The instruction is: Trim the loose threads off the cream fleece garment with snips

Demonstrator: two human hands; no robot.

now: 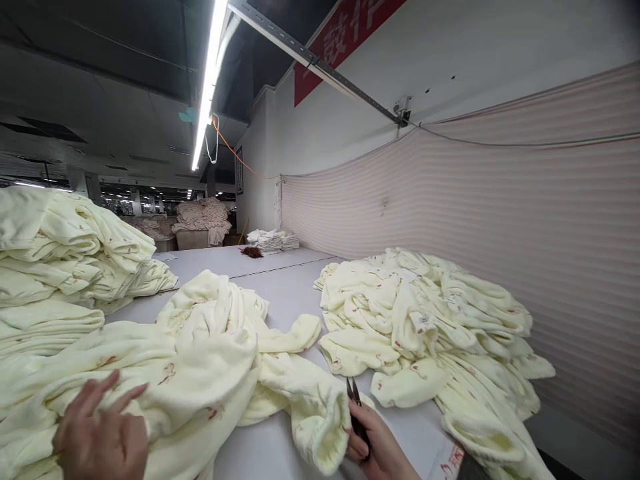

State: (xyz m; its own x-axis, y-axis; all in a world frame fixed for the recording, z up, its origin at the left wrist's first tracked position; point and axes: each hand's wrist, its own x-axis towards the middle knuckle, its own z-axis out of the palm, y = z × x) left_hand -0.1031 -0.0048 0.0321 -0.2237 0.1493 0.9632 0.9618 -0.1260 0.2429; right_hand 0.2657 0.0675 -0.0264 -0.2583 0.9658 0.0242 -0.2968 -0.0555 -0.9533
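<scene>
- A loose heap of cream garments [430, 327] lies on the right of the grey bench [280, 287], near a striped fabric curtain [500, 213] hung along the wall.
- A folded stack of cream garments [65, 260] sits at the left.
- Farther back rest small folded white piles [274, 241] beside a dark reddish tuft [251, 252] (too small to identify).
- A strip light [209, 80] runs overhead; a red banner [345, 40] hangs above.

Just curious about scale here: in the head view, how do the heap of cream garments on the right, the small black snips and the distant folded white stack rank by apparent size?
1. Heap of cream fleece garments
2. Folded white stack, shrunk by distance
3. Small black snips, though nearest the camera
</scene>
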